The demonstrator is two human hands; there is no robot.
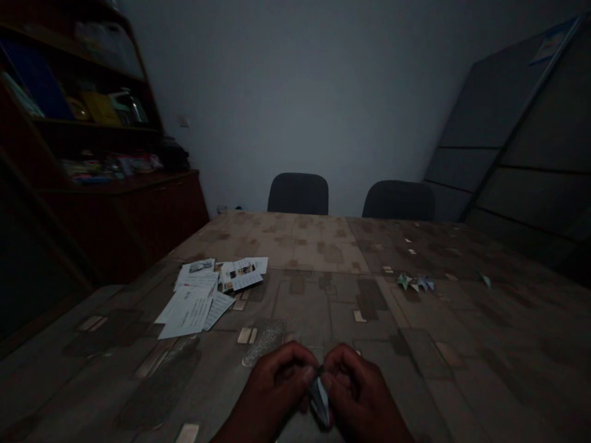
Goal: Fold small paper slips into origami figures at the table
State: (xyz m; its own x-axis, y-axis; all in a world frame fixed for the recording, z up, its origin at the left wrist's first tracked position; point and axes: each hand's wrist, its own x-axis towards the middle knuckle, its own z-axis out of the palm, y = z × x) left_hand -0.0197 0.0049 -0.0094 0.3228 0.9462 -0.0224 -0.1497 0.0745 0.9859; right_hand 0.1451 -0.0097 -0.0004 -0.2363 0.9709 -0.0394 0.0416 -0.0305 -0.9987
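Observation:
A small piece of folded paper (pixel 319 403), pale and narrow with a pointed lower end, is held between my two hands near the front of the table. My left hand (pixel 284 384) pinches its upper end from the left, thumb against forefinger. From the other side my right hand (pixel 353 387) pinches the same end, fingers curled. The fingertips of both hands nearly meet there and hide the top of the paper. Several small folded paper figures (pixel 415 282) sit on the table further off to the right, and one more folded paper piece (pixel 483 279) lies beyond them.
A loose pile of printed paper sheets (pixel 196 304) lies on the left of the patterned tablecloth (pixel 295 307). Two dark chairs (pixel 298 194) stand at the far edge. A wooden cabinet with shelves (pixel 157 209) is at left, grey panels (pixel 466 123) at right. The room is dim.

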